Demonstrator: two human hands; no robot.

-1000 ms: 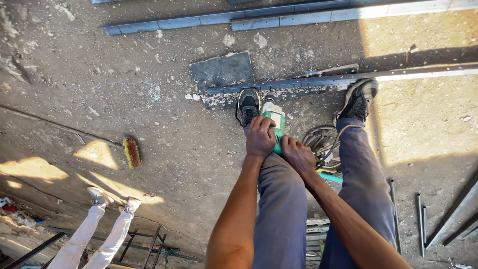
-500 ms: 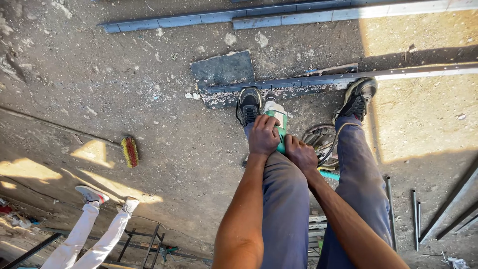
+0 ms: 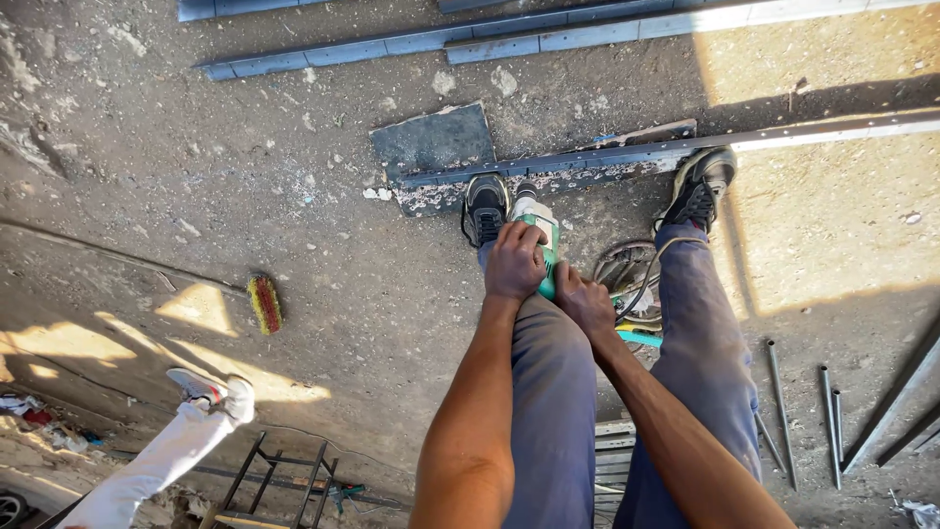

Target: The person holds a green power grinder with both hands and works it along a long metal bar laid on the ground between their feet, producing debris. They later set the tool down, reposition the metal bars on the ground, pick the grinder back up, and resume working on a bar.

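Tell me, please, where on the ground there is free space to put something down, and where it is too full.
Bare concrete lies left of the left shoe, between the dark flat plate and the wire brush. The sunlit patch right of the right shoe, below the long steel bar, is also free. It is crowded by the coiled cable and the rods.

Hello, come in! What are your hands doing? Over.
Left hand and right hand both grip green power tool. Tool at long metal bar. Shoes either side.

Under my shoes, the dusty concrete floor carries long steel bars, a dark flat plate, a brush and thin rods.
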